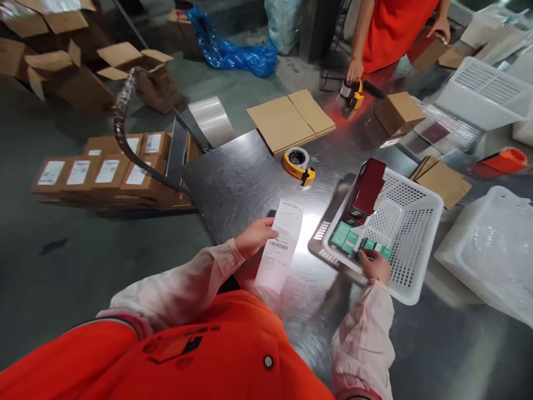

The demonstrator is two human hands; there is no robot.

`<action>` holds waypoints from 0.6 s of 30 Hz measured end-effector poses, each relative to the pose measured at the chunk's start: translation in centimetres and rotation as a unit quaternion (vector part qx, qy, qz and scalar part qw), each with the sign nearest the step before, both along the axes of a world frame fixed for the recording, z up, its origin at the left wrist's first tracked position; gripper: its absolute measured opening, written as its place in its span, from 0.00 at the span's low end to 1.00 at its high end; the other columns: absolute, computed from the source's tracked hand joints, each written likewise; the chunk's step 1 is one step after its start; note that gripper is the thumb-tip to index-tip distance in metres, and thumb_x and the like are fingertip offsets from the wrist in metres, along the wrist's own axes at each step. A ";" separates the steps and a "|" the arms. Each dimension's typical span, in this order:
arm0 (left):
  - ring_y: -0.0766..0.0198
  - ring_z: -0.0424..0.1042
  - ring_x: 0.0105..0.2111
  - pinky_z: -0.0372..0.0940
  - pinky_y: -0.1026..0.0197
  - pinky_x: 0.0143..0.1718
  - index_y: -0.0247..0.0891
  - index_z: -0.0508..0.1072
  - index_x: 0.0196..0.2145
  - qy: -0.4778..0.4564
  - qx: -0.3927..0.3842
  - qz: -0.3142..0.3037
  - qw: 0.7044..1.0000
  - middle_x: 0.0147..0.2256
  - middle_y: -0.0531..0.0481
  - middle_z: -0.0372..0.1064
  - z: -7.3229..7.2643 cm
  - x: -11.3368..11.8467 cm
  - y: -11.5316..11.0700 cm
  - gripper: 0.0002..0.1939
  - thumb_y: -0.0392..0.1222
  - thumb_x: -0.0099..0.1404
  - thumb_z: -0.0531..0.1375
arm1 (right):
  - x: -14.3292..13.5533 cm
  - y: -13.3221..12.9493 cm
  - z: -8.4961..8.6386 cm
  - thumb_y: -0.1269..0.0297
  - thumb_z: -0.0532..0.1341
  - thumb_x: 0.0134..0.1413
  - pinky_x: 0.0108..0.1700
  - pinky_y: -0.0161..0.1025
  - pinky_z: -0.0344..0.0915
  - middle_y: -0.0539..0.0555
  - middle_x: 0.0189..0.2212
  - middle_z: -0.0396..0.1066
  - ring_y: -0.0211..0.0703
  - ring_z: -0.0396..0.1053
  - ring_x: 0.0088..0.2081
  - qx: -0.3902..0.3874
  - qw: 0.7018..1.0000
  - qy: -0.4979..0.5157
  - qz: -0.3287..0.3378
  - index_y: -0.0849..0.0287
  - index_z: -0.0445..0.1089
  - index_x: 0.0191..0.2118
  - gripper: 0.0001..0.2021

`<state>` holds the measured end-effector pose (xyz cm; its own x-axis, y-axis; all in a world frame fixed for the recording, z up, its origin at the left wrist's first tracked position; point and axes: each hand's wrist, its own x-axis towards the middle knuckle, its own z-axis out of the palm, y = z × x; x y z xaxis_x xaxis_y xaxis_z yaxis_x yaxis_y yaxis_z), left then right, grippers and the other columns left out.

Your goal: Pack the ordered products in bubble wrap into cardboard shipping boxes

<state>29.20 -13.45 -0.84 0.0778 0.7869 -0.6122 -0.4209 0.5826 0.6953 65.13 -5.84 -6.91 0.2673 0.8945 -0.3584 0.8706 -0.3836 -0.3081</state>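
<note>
Hands (254, 239) (377, 268) at barcoded slip (280, 258) (illegible), green boxes (341, 234)

By the metal desk (233, 189), a white basket (406, 266) is carried beneath the right grip (377, 268); beyond the left grip (254, 238), a tape dispenser (293, 169) and flat cardboard (287, 119) are laid.

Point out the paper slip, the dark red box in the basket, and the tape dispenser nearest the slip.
Paper slip (278, 245): head view, on the barcode near its middle.
Dark red box (368, 190): head view, on its side.
Tape dispenser (296, 170): head view, on its yellow body.
</note>
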 end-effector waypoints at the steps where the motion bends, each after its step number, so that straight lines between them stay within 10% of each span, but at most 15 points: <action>1: 0.55 0.78 0.35 0.70 0.58 0.37 0.33 0.77 0.43 0.002 -0.002 0.001 1.000 0.35 0.44 0.79 0.0 0.0 0.0 0.22 0.30 0.46 0.64 | -0.1 0.0 0.0 0.56 0.61 0.55 0.46 0.48 0.65 0.61 0.38 0.78 0.56 0.74 0.43 -0.003 1.000 -0.001 0.002 0.58 0.78 0.38 0.13; 18: 0.53 0.78 0.37 0.71 0.57 0.38 0.33 0.76 0.42 0.006 -0.013 -0.010 1.000 0.34 0.45 0.79 0.0 -0.3 -0.8 0.23 0.35 0.45 0.67 | -0.1 0.4 -0.2 0.57 0.63 0.53 0.50 0.48 0.67 0.64 0.39 0.77 0.57 0.74 0.46 -0.032 0.999 0.005 0.015 0.63 0.77 0.41 0.15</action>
<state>28.95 -14.22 -0.89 0.0861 0.7694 -0.6330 -0.4009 0.6084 0.6850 65.01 -5.40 -7.12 0.2369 0.8769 -0.4183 0.8788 -0.3770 -0.2925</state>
